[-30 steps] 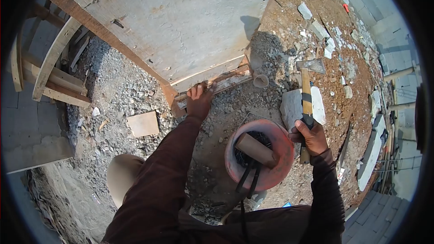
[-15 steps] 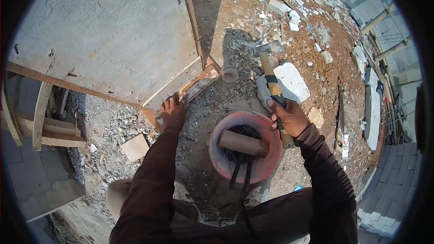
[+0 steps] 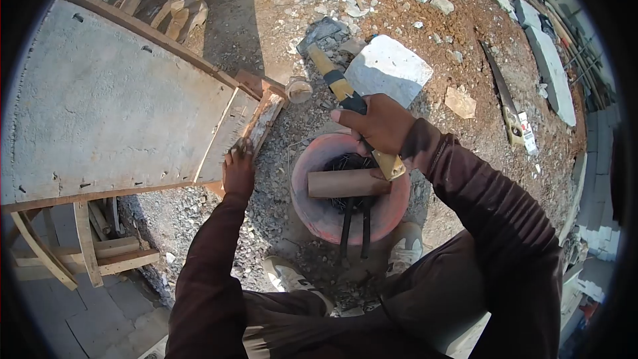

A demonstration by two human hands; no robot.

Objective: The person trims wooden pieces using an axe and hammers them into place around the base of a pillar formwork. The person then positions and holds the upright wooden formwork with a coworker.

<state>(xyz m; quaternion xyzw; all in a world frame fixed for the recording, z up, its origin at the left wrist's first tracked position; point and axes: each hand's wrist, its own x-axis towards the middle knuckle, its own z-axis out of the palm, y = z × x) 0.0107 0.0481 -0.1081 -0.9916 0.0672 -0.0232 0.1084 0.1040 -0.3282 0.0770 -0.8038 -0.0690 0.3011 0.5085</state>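
Taped-handle tool (image 3: 340,87): right hand (image 3: 383,126) closed round handle, bucket (image 3: 400,199) just below. Since a second ago, shifted nearer left hand (image 3: 239,173), which touches wood strip (image 3: 264,118); its pinch, cannot tell. Judged: tool-to-strip gap narrowed, contact none.

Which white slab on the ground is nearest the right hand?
The broad, squarish slab just beyond the right hand; the others, like the long, narrow one toward the view's right edge, lie farther off.

From head height, the camera looks steeply down.
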